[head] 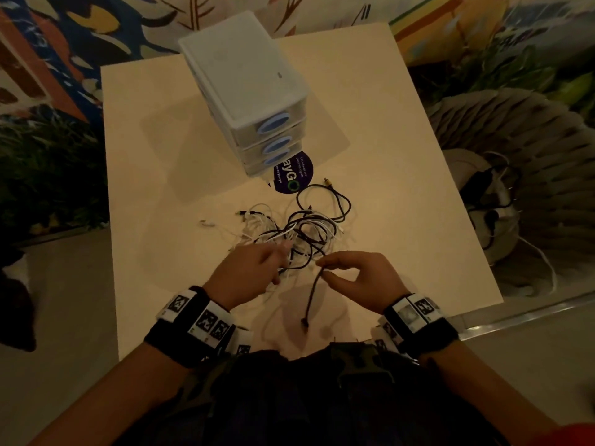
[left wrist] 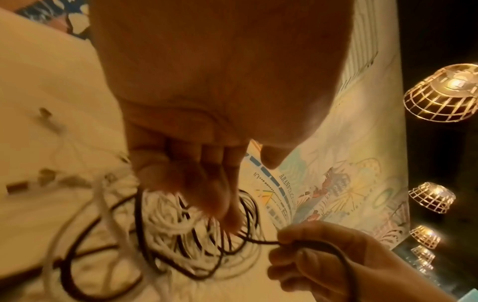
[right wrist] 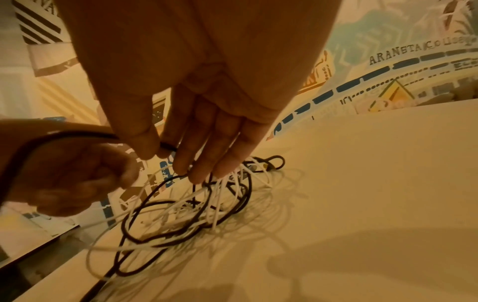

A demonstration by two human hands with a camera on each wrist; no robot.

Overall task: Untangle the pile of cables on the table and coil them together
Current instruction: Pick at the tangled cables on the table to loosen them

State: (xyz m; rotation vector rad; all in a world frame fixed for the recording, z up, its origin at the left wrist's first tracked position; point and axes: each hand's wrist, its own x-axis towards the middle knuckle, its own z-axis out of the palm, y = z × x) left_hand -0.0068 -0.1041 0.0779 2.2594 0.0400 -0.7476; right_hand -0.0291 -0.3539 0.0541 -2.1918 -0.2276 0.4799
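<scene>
Lying near the front of the cream table [head: 418, 156], just before a white drawer unit [head: 244, 85], the tangle of black and white cables [head: 299, 230] is seen from the head; a black cable [head: 314, 292] is pinched between thumb and forefinger of the right hand [head: 357, 278], its plug end hanging free; the left hand [head: 248, 272] is curled into the pile. From the left wrist, white strands [left wrist: 165, 216] are hooked by curled fingers [left wrist: 207, 196]. From the right wrist, the other fingers [right wrist: 207, 151] are held loosely straight; the cables are judged light, limp and snag-prone, best gripped near a free end.
</scene>
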